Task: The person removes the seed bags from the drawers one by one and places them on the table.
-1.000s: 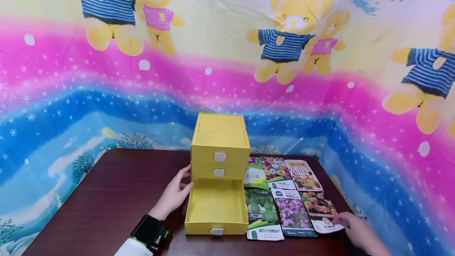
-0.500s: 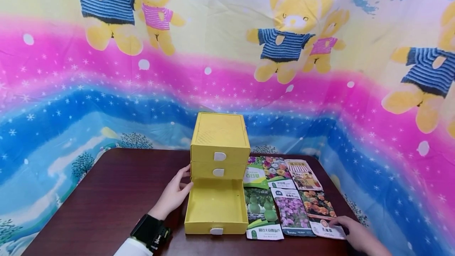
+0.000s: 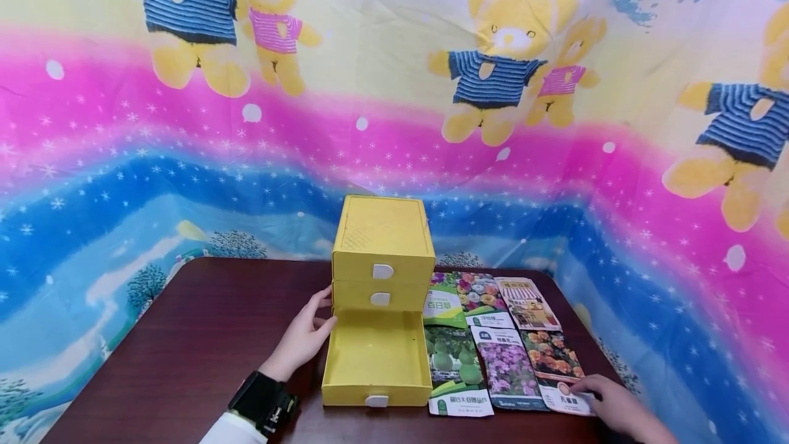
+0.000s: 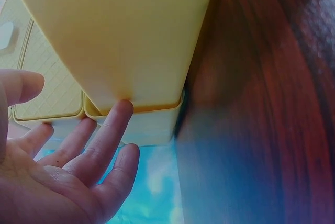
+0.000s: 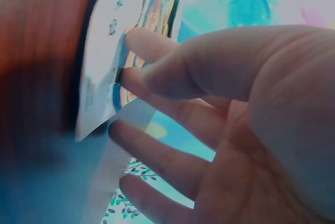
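A yellow drawer cabinet (image 3: 383, 225) with white tabs stands mid-table in the head view, its bottom drawer (image 3: 376, 348) pulled out with nothing visible inside. My left hand (image 3: 303, 338) rests on the cabinet's left side, fingers spread. In the left wrist view, one fingertip of that left hand (image 4: 78, 166) touches the drawer's side wall near the cabinet. At the right, my right hand (image 3: 616, 404) has its fingertips on the lower right corner of an orange-flower seed packet (image 3: 555, 358). The right wrist view shows this right hand (image 5: 225, 114) with extended fingers touching the packet (image 5: 102, 72).
Several other seed packets lie in two rows right of the cabinet, among them a purple-flower one (image 3: 510, 368), a green-gourd one (image 3: 456, 365) and one with a striped awning (image 3: 529, 303). A dark wooden table (image 3: 203, 334) bears everything. A printed curtain (image 3: 277, 136) hangs behind.
My right hand has slid the orange-flower packet slightly toward me, and its corner lies flatter beside the purple-flower packet. The left hand and the drawer cabinet have stayed in place.
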`<state>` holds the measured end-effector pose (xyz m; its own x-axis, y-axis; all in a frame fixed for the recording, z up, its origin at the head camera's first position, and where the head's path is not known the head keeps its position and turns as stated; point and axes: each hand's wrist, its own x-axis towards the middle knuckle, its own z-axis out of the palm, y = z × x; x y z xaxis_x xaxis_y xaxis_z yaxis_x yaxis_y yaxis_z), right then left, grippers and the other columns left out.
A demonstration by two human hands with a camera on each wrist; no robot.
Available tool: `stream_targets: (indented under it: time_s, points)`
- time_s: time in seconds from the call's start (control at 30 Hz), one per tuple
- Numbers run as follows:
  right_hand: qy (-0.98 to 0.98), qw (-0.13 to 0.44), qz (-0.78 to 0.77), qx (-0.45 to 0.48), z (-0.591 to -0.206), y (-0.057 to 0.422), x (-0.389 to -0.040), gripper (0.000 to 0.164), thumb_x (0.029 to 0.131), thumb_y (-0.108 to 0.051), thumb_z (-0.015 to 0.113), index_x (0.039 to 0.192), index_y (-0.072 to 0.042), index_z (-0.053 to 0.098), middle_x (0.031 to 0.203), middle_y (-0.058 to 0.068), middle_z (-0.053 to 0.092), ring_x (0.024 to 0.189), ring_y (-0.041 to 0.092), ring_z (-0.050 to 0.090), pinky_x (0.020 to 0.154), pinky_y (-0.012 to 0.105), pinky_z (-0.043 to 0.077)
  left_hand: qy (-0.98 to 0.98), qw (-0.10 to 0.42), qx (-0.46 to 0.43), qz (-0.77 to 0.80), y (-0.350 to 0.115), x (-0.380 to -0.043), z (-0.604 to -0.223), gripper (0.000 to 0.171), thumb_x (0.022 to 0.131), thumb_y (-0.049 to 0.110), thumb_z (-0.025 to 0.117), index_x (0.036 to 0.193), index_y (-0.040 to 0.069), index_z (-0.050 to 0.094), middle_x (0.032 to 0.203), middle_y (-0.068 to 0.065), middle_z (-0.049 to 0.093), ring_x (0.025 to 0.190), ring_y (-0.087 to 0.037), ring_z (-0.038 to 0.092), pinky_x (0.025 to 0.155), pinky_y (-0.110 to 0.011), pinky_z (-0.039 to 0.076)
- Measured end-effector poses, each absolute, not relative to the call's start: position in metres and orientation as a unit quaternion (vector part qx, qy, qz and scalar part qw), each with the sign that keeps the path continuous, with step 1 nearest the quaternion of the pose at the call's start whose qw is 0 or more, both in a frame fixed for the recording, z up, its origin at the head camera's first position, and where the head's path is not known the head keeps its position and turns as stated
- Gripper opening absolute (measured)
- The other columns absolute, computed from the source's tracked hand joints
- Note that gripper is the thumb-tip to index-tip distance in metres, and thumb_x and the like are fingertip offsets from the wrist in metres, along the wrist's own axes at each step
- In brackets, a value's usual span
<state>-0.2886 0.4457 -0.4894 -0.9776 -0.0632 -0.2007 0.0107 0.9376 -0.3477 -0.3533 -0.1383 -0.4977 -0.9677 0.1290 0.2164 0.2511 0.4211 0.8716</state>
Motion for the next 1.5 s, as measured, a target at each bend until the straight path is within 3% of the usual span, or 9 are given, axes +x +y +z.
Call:
stream_targets:
  time_s: [0.13,0.27,0.47,0.67,0.77,0.97,1.13,1.3,1.5]
  points:
    - [0.977,0.128,-0.171,0.000,-0.483,0.444,-0.293,0.026,0.094,0.001,0.060,0.113,-0.006,0.075,0.118,0.023,0.067,0.110,0.041,0.062,0.087,0.058,0.052,-0.842,0.058,-0.112,-0.524,-0.136,-0.353,-0.497,0.064,0.102,0.010,0.061,0.159,0.018,0.033,0.143,-0.017,0.054,0.096,-0.020,0.067,0.079,-0.032,0.055]
    - [0.979,0.119,-0.167,-0.005,-0.476,0.436,-0.298,0.021,0.094,-0.004,0.065,0.113,-0.004,0.073,0.115,0.019,0.069,0.107,0.038,0.065,0.085,0.056,0.053,-0.844,0.052,-0.110,-0.523,-0.135,-0.352,-0.494,0.064,0.102,0.011,0.061,0.160,0.017,0.033,0.143,-0.017,0.053,0.097,-0.020,0.067,0.079,-0.033,0.055]
    - [0.987,0.044,-0.150,-0.034,-0.462,0.408,-0.301,0.018,0.096,-0.011,0.069,0.113,-0.009,0.074,0.119,0.019,0.068,0.103,0.036,0.067,0.080,0.052,0.055,-0.850,0.042,-0.109,-0.514,-0.136,-0.348,-0.488,0.066,0.102,0.011,0.063,0.160,0.015,0.032,0.143,-0.017,0.054,0.094,-0.018,0.067,0.077,-0.031,0.054]
    - [0.982,-0.055,-0.165,-0.079,-0.450,0.350,-0.301,0.020,0.098,-0.008,0.066,0.113,-0.019,0.072,0.120,0.005,0.067,0.083,0.010,0.062,0.068,0.031,0.046,-0.868,0.013,-0.108,-0.485,-0.135,-0.341,-0.480,0.073,0.101,0.018,0.065,0.161,0.010,0.025,0.147,-0.018,0.048,0.087,-0.014,0.066,0.070,-0.029,0.053]
    - [0.974,-0.103,-0.162,-0.122,-0.450,0.321,-0.304,0.022,0.096,-0.007,0.068,0.109,-0.024,0.072,0.114,-0.004,0.068,0.079,0.004,0.058,0.068,0.028,0.042,-0.875,0.000,-0.109,-0.472,-0.133,-0.336,-0.477,0.076,0.101,0.021,0.066,0.161,0.009,0.022,0.150,-0.019,0.044,0.087,-0.012,0.065,0.068,-0.029,0.053]
    - [0.958,-0.124,-0.183,-0.185,-0.457,0.275,-0.314,0.022,0.098,-0.017,0.069,0.111,-0.034,0.069,0.110,-0.016,0.065,0.087,-0.001,0.062,0.076,0.025,0.052,-0.878,-0.004,-0.117,-0.463,-0.133,-0.329,-0.477,0.075,0.101,0.021,0.066,0.161,0.007,0.023,0.150,-0.021,0.044,0.089,-0.013,0.063,0.069,-0.030,0.052]
    - [0.940,-0.145,-0.201,-0.235,-0.463,0.247,-0.316,0.019,0.100,-0.027,0.066,0.117,-0.037,0.067,0.115,-0.021,0.063,0.098,-0.001,0.062,0.081,0.024,0.052,-0.885,0.007,-0.130,-0.448,-0.133,-0.326,-0.477,0.071,0.100,0.021,0.067,0.158,0.005,0.031,0.146,-0.021,0.048,0.094,-0.017,0.065,0.075,-0.032,0.054]
    - [0.927,-0.131,-0.228,-0.269,-0.466,0.224,-0.314,0.024,0.102,-0.039,0.061,0.125,-0.032,0.065,0.124,-0.017,0.061,0.112,0.007,0.062,0.091,0.027,0.051,-0.891,0.023,-0.152,-0.426,-0.136,-0.320,-0.474,0.064,0.098,0.024,0.069,0.152,0.004,0.042,0.140,-0.015,0.055,0.106,-0.024,0.063,0.083,-0.037,0.055]
    - [0.925,-0.091,-0.225,-0.292,-0.472,0.211,-0.307,0.036,0.100,-0.039,0.064,0.134,-0.027,0.061,0.138,-0.008,0.056,0.126,0.012,0.057,0.102,0.031,0.049,-0.893,0.021,-0.190,-0.406,-0.144,-0.310,-0.474,0.069,0.095,0.030,0.073,0.152,0.006,0.043,0.140,-0.013,0.055,0.115,-0.027,0.061,0.088,-0.039,0.055]
